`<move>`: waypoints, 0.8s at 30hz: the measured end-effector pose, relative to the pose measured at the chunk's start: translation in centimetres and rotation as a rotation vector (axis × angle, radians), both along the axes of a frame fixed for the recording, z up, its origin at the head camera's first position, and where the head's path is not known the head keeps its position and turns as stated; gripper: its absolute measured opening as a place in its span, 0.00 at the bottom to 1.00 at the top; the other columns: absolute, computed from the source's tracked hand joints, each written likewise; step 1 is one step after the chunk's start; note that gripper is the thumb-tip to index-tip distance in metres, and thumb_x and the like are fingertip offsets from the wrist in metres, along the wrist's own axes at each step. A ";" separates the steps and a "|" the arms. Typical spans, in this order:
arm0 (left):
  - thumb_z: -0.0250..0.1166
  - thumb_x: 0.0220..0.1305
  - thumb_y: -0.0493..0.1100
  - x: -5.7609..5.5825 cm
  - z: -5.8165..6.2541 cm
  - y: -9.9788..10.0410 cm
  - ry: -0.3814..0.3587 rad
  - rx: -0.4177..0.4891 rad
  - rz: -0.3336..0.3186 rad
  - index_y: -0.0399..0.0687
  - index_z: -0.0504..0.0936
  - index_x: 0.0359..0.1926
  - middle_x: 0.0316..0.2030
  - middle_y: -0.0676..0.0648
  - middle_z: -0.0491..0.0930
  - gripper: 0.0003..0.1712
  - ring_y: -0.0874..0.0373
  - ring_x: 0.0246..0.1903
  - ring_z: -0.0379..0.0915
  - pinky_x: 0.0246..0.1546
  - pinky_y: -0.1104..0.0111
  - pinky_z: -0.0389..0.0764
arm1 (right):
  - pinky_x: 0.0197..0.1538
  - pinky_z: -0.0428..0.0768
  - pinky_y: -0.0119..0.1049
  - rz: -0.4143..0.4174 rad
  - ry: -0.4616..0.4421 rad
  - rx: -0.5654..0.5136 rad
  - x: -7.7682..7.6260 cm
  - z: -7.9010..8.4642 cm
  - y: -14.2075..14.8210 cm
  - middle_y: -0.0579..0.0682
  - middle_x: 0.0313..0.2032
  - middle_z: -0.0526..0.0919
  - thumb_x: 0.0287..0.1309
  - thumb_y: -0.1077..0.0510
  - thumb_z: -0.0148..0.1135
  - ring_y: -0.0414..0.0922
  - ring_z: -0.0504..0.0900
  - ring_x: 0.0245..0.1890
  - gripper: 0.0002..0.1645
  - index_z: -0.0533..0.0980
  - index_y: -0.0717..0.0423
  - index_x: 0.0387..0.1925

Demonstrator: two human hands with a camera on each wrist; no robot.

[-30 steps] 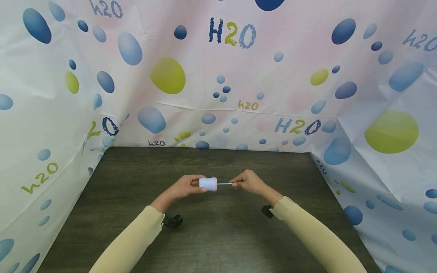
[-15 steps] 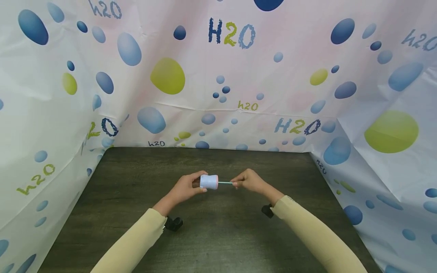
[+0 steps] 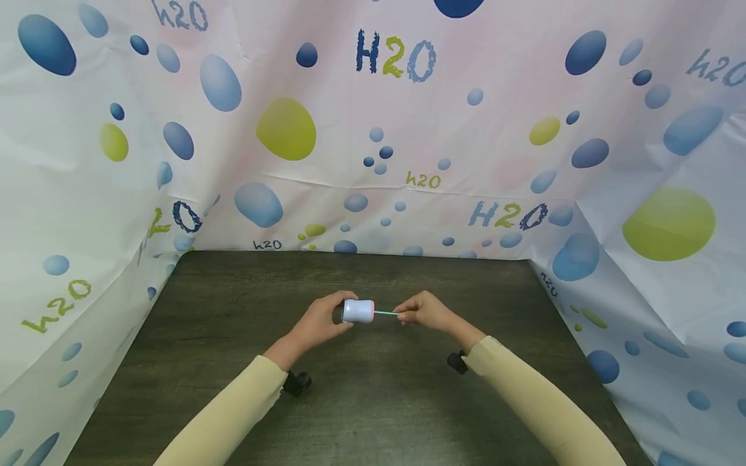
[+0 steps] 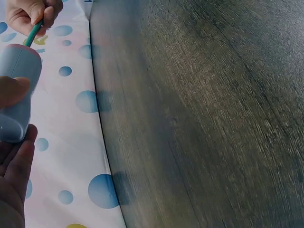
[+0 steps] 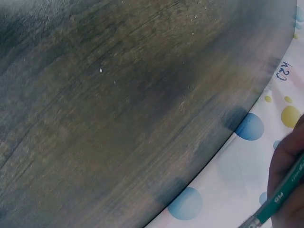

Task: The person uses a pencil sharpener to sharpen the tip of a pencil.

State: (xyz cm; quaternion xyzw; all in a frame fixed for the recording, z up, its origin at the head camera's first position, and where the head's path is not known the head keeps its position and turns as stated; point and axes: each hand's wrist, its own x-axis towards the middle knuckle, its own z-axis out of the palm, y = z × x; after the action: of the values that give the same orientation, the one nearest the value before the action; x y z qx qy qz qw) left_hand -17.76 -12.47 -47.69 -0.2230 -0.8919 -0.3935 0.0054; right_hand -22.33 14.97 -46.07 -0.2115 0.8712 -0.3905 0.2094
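The left grip (image 3: 315, 323) is partly open, thumb and fingers curved around opposite sides of a pale waisted cylinder (image 3: 358, 311), with a gap between the palm and the cylinder's near end; that seems to leave the body free to turn or be regripped. The right grip (image 3: 427, 312) is nearly closed, its fingertips pinching a thin green pencil (image 3: 386, 313), likely for fine control. The pencil runs from that pinch to the pink-rimmed end of the cylinder, between the two grips; its far tip is out of sight, apparently inside. Both things are almost level and in line, which probably keeps the pencil straight in the opening, and they look raised above the desk (image 3: 373, 395), giving the fingers room underneath. Just behind each grip a black wrist device shows below the cuff of a pale yellow sleeve, and beyond the grips a white sheet printed with blue and green drops stands at the back of the desk. Compared with one second ago, the cylinder sits slightly toward the right grip, the left fingers are spread wider around it, and the right grip is almost where it was.
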 end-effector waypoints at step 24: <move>0.52 0.79 0.58 -1.5 0.1 -1.1 -0.810 0.364 0.127 0.27 0.73 0.65 0.47 0.36 0.87 0.36 0.57 0.38 0.87 0.51 0.61 0.88 | 0.46 0.89 0.41 -0.051 0.158 0.064 1.0 0.3 -0.4 0.61 0.50 0.89 0.67 0.61 0.65 0.53 0.90 0.47 0.16 0.85 0.62 0.53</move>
State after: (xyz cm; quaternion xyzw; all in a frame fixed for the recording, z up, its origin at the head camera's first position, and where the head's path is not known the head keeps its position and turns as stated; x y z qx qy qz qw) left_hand -19.31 -13.55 -47.61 0.0089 -0.7502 -0.5984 -0.2811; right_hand -21.36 14.54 -45.79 -0.2126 0.9021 -0.3499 0.1364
